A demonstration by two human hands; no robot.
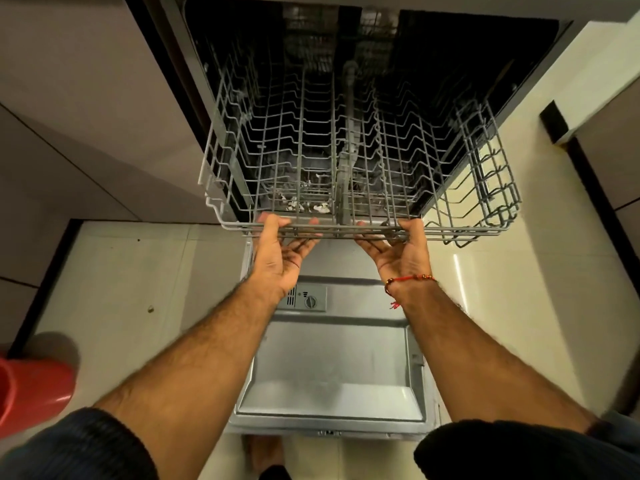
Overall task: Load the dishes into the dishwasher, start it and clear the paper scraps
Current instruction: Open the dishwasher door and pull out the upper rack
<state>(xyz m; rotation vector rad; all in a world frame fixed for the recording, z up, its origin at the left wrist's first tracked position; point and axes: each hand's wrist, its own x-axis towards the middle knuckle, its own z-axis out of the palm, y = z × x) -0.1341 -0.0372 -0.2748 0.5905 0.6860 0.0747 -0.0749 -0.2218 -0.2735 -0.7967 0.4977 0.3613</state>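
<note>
Dark knitted sleeves (86, 441), pushed up past the elbows, frame the bottom of the view, and two bare forearms reach forward from them over the lowered dishwasher door (332, 368). That door lies flat below the arms, its inner face a dull pressed-metal panel with a shallow rectangular recess and rounded corners. Near its far end sits a small detergent compartment (306, 299) with a slotted vent and a round ribbed cap.

Both hands meet the front rail of the upper rack (349, 161), a basket of thin grey coated wire drawn partly out of the dark tub. Its floor is a grid with rows of bent zigzag tines, and a folding wire shelf (491, 168) stands along its right side. The left hand (277, 254) has its fingers curled up under the rail and its thumb over the top, clamped on the wire. The right hand (401, 251) grips the same rail likewise, palm up, fingers hooked beneath. A red thread bracelet (410, 279) with small beads circles the right wrist.

No dishes sit in the rack. Through its mesh a few small pale objects show lower down; what they are I cannot tell. Pale glossy floor tiles (145, 271) spread either side, and a rounded red plastic object (31, 393) sits at the left edge.
</note>
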